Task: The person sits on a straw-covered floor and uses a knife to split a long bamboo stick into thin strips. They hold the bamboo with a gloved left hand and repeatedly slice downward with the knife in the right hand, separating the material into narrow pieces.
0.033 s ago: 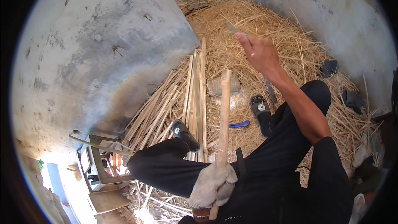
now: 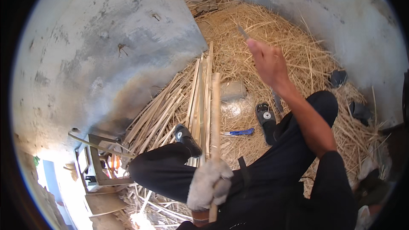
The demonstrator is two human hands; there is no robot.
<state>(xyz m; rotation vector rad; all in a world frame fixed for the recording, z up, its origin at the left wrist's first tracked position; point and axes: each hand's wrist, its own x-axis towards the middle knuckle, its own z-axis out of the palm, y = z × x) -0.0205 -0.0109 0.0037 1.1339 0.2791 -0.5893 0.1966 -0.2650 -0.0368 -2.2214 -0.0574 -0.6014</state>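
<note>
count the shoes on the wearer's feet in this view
2: the left shoe is by the pale strips; the right shoe is just right of the blue-handled tool. Neither shoe is hidden.

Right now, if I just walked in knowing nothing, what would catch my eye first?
Probably the raised right hand, with a narrow blade jutting from its fist above the straw-like shavings heaped by the wall. Below it, toward the left, the gloved left hand grips a long, pale wooden strip. Between the feet, a blue utility knife stands out against the straw colour.
</note>
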